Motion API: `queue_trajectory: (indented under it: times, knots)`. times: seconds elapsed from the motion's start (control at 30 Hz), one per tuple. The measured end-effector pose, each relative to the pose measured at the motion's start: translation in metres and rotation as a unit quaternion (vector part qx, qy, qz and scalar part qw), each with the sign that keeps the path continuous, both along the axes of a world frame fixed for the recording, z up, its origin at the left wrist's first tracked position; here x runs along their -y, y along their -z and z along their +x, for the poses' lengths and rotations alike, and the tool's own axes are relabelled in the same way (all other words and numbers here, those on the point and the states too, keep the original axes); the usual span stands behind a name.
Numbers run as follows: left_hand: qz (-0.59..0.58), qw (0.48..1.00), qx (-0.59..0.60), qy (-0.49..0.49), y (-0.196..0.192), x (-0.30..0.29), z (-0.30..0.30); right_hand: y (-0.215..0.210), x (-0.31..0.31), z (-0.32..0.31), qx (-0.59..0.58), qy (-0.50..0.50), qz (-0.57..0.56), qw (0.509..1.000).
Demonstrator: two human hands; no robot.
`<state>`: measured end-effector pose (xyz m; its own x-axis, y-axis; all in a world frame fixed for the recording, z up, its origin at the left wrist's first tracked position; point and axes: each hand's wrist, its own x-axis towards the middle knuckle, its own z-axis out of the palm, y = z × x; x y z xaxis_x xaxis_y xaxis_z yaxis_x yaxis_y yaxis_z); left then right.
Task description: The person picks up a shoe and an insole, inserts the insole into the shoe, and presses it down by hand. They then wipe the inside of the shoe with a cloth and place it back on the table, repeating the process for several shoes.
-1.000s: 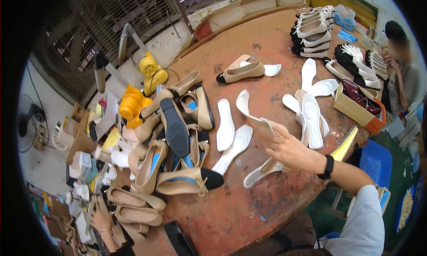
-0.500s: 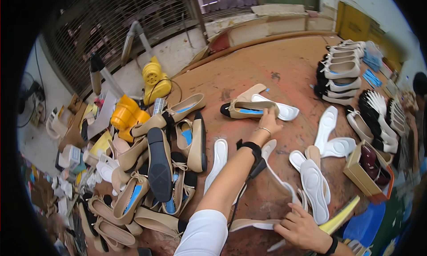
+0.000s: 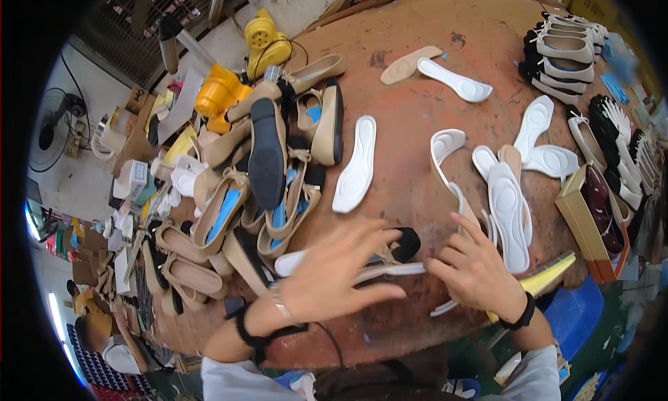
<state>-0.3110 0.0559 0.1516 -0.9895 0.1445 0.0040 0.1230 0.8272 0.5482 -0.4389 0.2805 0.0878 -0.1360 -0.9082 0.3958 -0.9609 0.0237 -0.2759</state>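
Note:
My left hand [image 3: 341,272] is blurred, its fingers stretched and thumb apart, over a beige ballet flat with a black toe [image 3: 405,245]. The hand hides most of that flat, and I cannot tell whether they touch. My right hand [image 3: 476,269] is closed, its fingertips on the end of a pale insole [image 3: 393,269] seen edge-on. Beside its index finger a curved white insole [image 3: 445,168] stands tilted. Just right lie stacked white insoles [image 3: 508,216]. Farther off, a white insole [image 3: 356,164] lies alone; at the back are a beige insole [image 3: 410,65] and a white one [image 3: 456,79].
Beige flats [image 3: 223,216] are heaped at left, near a yellow blower [image 3: 268,42]. Rows of flats [image 3: 563,49] stand at the far right. An open shoe box [image 3: 574,199] holds dark red shoes. A blue stool [image 3: 574,317] is below. Another person [image 3: 118,345] sits at far left.
My left hand has come back toward me from the far part of the table, and the flat it was on now lies near my right hand. The view has tilted down.

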Motion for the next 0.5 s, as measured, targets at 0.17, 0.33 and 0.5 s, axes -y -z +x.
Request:
queue_trajectory:
  times: [0.17, 0.33, 0.5]
  knots:
    - [0.027, 0.984, 0.153, 0.084, 0.075, -0.002, 0.021, -0.015, -0.005, 0.024, -0.044, -0.013, 0.012, 0.999]
    - [0.389, 0.831, 0.394, 0.058, 0.073, 0.022, 0.028, -0.033, -0.029, 0.043, -0.029, -0.01, -0.044, 0.999]
    - [0.452, 0.794, 0.392, 0.102, 0.079, 0.029, 0.032, -0.049, -0.048, 0.056, -0.056, 0.03, -0.111, 0.992]
